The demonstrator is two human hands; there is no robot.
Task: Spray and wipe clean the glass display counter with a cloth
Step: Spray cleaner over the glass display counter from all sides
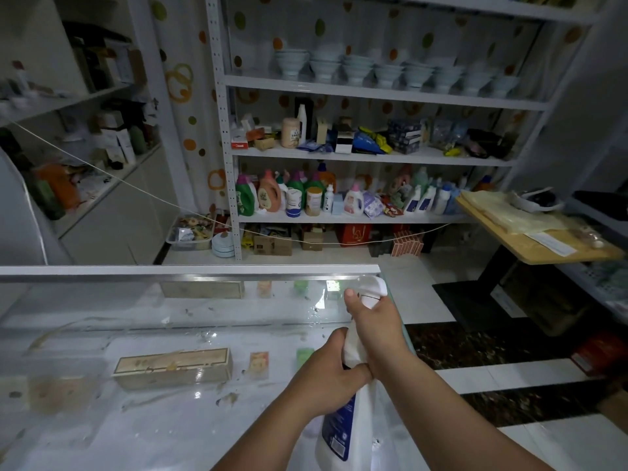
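Spraying looks barely begun: right hand (377, 322) grips bottle (339, 426) at trigger, left hand (326, 373) clasps its neck; droplets (316, 312) by the nozzle, smears (170, 367) on counter (102, 419) left of bottle, wiping all left.

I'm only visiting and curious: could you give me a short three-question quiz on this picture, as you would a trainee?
1. True or false: only one hand holds the spray bottle.
2. Whose thumb lies up by the white spray head: A the left, B the right?
3. Fill in: the glass counter top is streaked with brownish ____.
Key: 1 false, the left hand and the right hand both hold it. 2 B. 3 smears.
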